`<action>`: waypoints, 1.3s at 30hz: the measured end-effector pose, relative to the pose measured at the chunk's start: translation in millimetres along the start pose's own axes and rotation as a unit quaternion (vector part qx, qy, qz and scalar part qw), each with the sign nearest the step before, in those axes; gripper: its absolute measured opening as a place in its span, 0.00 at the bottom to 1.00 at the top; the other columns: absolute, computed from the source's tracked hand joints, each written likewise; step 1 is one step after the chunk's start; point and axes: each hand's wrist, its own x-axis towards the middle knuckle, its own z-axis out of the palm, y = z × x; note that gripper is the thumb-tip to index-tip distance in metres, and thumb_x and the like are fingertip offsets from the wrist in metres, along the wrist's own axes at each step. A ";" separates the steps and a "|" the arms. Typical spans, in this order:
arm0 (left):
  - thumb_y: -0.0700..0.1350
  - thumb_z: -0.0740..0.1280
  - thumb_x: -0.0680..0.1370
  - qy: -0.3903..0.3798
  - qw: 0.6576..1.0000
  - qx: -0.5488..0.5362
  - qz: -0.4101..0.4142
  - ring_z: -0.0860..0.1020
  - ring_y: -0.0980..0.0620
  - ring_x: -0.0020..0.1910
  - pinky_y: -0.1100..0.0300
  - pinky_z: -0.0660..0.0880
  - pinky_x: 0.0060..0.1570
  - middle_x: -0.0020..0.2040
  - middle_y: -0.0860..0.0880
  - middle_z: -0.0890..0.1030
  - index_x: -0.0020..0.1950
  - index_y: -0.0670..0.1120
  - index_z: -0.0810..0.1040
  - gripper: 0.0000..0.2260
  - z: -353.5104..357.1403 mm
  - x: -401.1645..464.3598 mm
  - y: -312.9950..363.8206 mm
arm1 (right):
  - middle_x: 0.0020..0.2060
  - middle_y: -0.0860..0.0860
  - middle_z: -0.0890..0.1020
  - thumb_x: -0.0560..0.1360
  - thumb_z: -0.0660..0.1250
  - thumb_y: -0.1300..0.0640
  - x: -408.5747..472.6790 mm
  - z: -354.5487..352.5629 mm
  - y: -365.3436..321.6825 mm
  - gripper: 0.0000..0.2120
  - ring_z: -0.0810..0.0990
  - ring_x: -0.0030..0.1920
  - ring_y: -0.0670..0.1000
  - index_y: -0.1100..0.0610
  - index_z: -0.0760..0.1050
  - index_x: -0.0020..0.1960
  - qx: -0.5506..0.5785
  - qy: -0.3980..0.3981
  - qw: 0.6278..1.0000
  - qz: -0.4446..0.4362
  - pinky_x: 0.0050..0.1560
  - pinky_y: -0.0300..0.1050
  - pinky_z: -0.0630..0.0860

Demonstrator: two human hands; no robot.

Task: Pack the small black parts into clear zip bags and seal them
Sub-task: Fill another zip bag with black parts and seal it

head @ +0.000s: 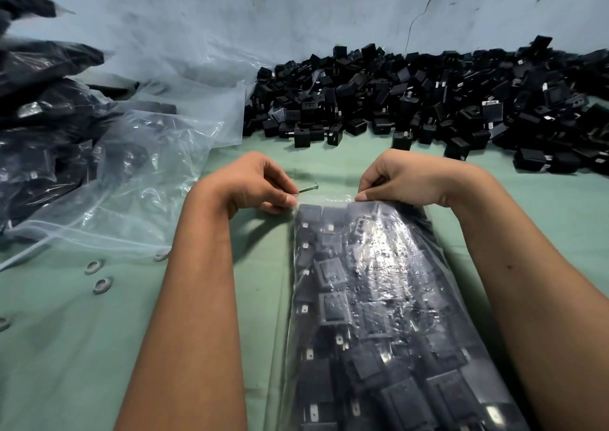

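A clear zip bag full of small black parts lies lengthwise on the green cloth in front of me. My left hand pinches the bag's top left corner between thumb and fingers. My right hand pinches the top right corner of the same strip. A small screw lies on the cloth just beyond my left fingertips. A large heap of loose black parts stretches along the wall behind.
Empty clear bags lie crumpled at the left. Filled bags of black parts are stacked at the far left. Metal eyelets dot the green cloth. A pale blue wall closes the back.
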 end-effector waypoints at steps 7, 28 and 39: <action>0.32 0.76 0.73 -0.012 1.000 0.029 -0.005 0.83 0.56 0.33 0.65 0.80 0.35 0.36 0.45 0.85 0.46 0.39 0.85 0.05 6.5 5.8 1.2 | 0.38 0.38 0.86 0.78 0.73 0.48 12.6 11.2 -16.1 0.05 0.83 0.39 0.40 0.46 0.86 0.44 -0.032 0.015 0.999 -0.023 0.43 0.40 0.77; 0.34 0.77 0.74 -0.021 0.997 0.050 0.057 0.80 0.56 0.32 0.63 0.77 0.35 0.34 0.48 0.84 0.45 0.40 0.84 0.04 15.9 10.6 1.6 | 0.34 0.44 0.86 0.77 0.75 0.52 19.4 14.4 -14.6 0.06 0.79 0.31 0.38 0.50 0.86 0.41 -0.031 0.041 0.997 -0.061 0.33 0.29 0.72; 0.38 0.79 0.72 -0.025 0.999 0.032 0.029 0.78 0.56 0.34 0.67 0.74 0.34 0.39 0.45 0.84 0.46 0.41 0.86 0.05 21.5 9.7 10.8 | 0.31 0.42 0.84 0.78 0.74 0.52 21.1 14.8 -13.5 0.09 0.77 0.28 0.37 0.50 0.84 0.39 -0.018 0.052 0.996 -0.069 0.30 0.28 0.70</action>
